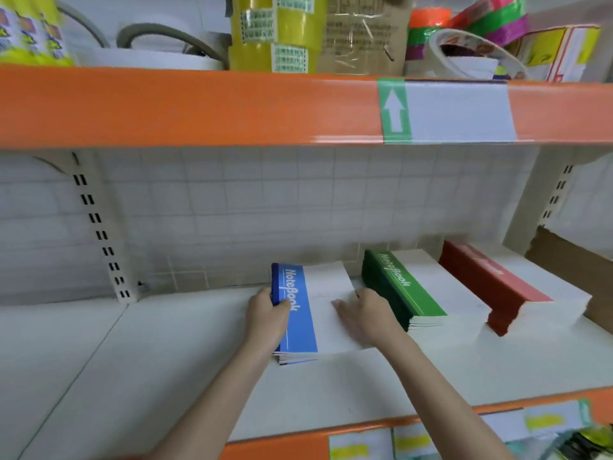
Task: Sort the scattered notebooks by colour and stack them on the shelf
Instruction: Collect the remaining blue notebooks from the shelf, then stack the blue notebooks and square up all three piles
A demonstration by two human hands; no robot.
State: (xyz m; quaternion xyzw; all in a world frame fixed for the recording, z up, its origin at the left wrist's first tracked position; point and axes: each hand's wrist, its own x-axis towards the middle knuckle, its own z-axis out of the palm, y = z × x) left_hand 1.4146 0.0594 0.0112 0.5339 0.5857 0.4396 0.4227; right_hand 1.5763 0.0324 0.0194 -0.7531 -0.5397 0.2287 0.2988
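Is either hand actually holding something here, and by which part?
The left hand grips the blue notebook stack by its spine edge. The right hand lies flat on the white cover, gripping nothing.

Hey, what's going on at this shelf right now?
A person is stacking notebooks by colour on a white shelf. The left hand grips the spine edge of the stack of blue-covered notebooks, while the right hand rests flat on its white cover. To the right stand two more piles, apart from each other: a stack of green-covered notebooks, then a stack of red-covered notebooks. Rolls of yellow packing tape sit on the orange-edged shelf above.
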